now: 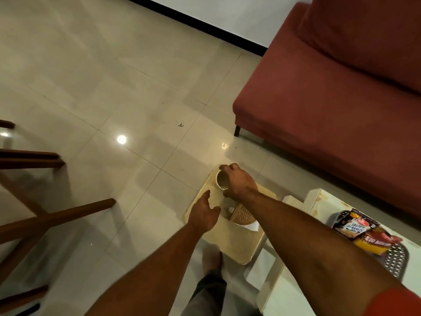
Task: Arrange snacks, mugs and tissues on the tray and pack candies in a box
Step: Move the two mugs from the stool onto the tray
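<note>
Your right hand (239, 182) grips the mug (222, 180) by its rim at the far corner of the tray (237, 245), while your left hand (204, 214) hovers released, fingers spread, over the tray's left edge; snack packets (362, 233) lie on the desk (319, 201)

- A tray (237, 245) is sitting on a stool, left of the table (319, 201).
- A mug (221, 179) is standing at the tray's far end, under the right hand (239, 182).
- A woven holder (242, 215) is lying mid-tray, nearer than the mug; the left hand (203, 215) is hovering just left of it.
- Snack packets (360, 233) are lying on the table, right of the tray.
- A sofa (330, 92) is standing behind the table.
</note>
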